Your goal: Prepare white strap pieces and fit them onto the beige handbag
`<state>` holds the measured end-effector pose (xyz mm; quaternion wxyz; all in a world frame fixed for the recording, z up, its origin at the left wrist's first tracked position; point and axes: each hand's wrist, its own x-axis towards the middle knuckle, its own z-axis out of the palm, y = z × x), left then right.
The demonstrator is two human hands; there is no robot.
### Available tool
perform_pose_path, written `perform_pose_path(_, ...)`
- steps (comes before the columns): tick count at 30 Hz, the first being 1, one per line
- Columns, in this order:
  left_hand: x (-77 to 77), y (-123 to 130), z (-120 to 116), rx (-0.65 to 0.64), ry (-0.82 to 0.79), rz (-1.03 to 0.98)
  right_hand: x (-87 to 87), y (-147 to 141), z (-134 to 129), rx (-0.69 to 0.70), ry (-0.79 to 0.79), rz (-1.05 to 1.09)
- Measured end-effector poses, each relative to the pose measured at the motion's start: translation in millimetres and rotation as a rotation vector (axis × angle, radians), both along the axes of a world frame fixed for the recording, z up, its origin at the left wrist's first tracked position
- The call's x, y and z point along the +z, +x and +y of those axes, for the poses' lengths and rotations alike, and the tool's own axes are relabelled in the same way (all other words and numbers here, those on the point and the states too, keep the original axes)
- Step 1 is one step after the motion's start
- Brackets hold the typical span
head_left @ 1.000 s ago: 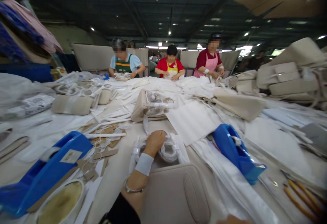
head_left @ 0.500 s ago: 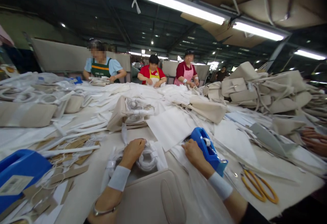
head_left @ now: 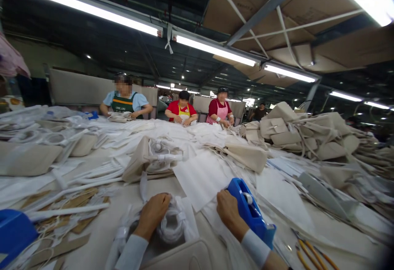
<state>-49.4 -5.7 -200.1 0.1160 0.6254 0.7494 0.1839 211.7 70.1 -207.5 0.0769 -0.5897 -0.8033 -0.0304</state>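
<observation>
A beige bag (head_left: 184, 257) lies at the bottom centre, with a coil of plastic-wrapped strap (head_left: 170, 225) above it. My left hand (head_left: 155, 212) is closed beside this coil, over more wrapped strap; what its fingertips grip is hidden. My right hand (head_left: 227, 210) is also closed, pinching the edge of a thin white wrapping sheet (head_left: 223, 237) that trails down under the wrist. Just right of that hand, nearly touching it, stands a blue tape dispenser (head_left: 250, 212) with a roll of tape in it.
Yellow-handled scissors (head_left: 310, 255) lie at lower right. Another blue dispenser (head_left: 15, 233) sits at left near tan tags and white strips. Beige bags (head_left: 135, 159) lie ahead, and a bag pile (head_left: 308, 134) rises at right. Several people (head_left: 126, 99) work across the table.
The view has tipped upward, so table and hands appear lower. Both hands keep nearly the same pose beside the coil and the dispenser. The hands at the right edge are out of view.
</observation>
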Motion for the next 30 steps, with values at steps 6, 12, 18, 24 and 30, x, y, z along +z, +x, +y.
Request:
perform_pose_path(6,-0.5,0.9,-2.2,0.006,0.004,0.005,7.8,-6.2,-2.9,0.068,0.077,0.025)
perform_pose_path(12,0.5,1.4,-3.0,0.023,0.003,-0.015,10.1,-58.6,5.0,0.447,0.072,0.013)
perform_pose_path(18,0.1,-0.6,1.0,0.010,-0.007,-0.041,15.5,-87.5,28.3,0.686,-0.218,-0.163)
perform_pose_path(24,-5.0,-2.7,3.7,0.009,0.015,-0.097,17.7,-83.9,36.1,0.725,-0.289,-0.225)
perform_pose_path(30,-5.2,-4.0,5.6,-0.017,-0.003,-0.092,9.3,-82.2,39.4,0.604,-0.210,-0.138)
